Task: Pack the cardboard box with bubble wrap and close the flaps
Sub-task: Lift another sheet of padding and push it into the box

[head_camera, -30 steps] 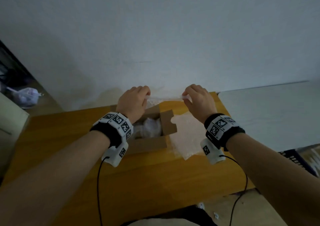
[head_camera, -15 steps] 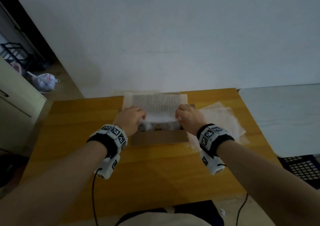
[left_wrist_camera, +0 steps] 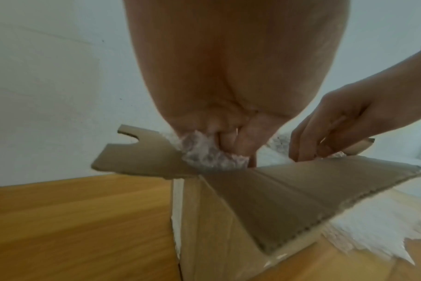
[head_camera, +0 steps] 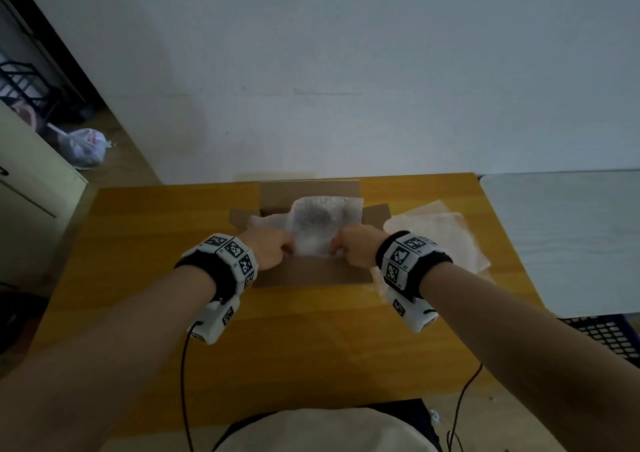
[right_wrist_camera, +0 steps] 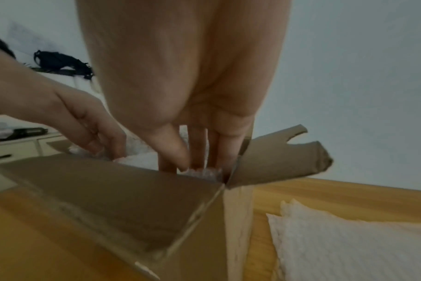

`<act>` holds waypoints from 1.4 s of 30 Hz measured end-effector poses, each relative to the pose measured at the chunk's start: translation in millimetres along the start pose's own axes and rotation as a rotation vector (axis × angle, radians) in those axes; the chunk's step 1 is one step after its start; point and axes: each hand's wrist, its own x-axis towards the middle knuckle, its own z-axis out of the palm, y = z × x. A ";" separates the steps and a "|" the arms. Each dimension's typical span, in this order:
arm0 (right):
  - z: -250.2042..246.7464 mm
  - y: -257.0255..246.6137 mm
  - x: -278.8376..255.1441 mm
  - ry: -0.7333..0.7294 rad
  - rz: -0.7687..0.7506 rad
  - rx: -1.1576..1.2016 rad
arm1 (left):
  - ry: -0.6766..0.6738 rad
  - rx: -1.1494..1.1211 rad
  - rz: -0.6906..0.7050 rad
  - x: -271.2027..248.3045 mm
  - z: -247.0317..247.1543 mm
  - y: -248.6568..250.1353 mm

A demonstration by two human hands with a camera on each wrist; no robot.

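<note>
An open cardboard box stands on the wooden table with its flaps spread out. A sheet of bubble wrap lies over the opening and sags inside. My left hand grips the sheet's near left corner and my right hand pinches its near right corner, both just behind the near flap. In the left wrist view the curled fingers bunch the wrap at the box corner. In the right wrist view thumb and fingers reach down on the wrap inside the box.
More bubble wrap sheets lie on the table right of the box. A white table adjoins on the right, with a black crate below it. A cabinet and a plastic bag are at the left. The wall is just behind the box.
Both hands brought the bubble wrap sheet down from above the box's far side to its near edge. The sheet now droops into the opening.
</note>
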 end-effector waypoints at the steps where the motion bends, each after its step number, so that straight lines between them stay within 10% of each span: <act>1: 1.0 0.0 4.8 -0.056 0.001 -0.022 | -0.022 0.035 0.002 2.6 0.0 0.0; 8: -0.7 -10.0 19.3 -0.340 0.046 -0.312 | -0.093 0.485 0.073 -0.6 0.1 -1.7; 11: -5.5 -5.7 19.7 -0.290 0.039 -0.218 | -0.030 0.328 0.116 -7.1 -5.2 -8.3; 18: -10.4 -3.8 13.2 -0.235 0.017 -0.113 | 0.780 0.130 0.156 -14.6 -21.6 -20.5; 26: -4.2 -2.8 12.6 -0.220 0.027 -0.108 | 0.414 -0.040 -0.096 -3.7 -25.1 -25.8; 34: -1.1 -6.5 10.6 -0.165 0.061 -0.056 | 0.244 -0.096 0.104 -17.7 -14.1 -20.5; 42: -16.3 -5.2 -6.8 0.499 0.086 0.036 | 0.324 -0.147 0.104 -10.4 -0.7 -12.6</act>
